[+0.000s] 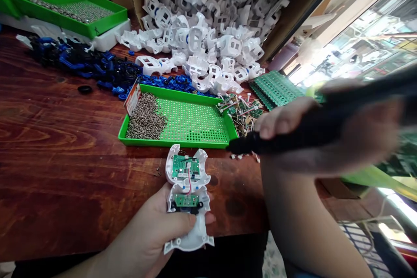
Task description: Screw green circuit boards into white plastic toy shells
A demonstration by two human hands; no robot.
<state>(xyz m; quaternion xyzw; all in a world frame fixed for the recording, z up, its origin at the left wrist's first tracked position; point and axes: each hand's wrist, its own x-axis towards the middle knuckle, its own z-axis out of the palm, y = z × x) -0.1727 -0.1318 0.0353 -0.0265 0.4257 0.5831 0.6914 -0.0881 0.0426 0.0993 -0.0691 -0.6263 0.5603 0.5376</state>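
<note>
My left hand [163, 223] grips an opened white plastic housing [192, 241], thumb across its lower half. A green circuit board [185, 166] sits in the upper half, and a smaller board [186, 200] in the lower one. Red and white wires run between them. In my right hand [365, 143] is a black electric screwdriver [299, 132], blurred by motion. Its tip points left, at the near right corner of a green tray [176, 143], apart from the housing. Small screws [146, 117] are heaped in the tray's left side, beside a perforated plate [192, 117].
White plastic shells [202, 34] spill from a cardboard box at the back. Blue and black parts [84, 63] lie left of them. Wired circuit boards [243, 110] are piled right of the tray, before stacked green board panels [275, 89]. Another green tray [94, 30] stands back left.
</note>
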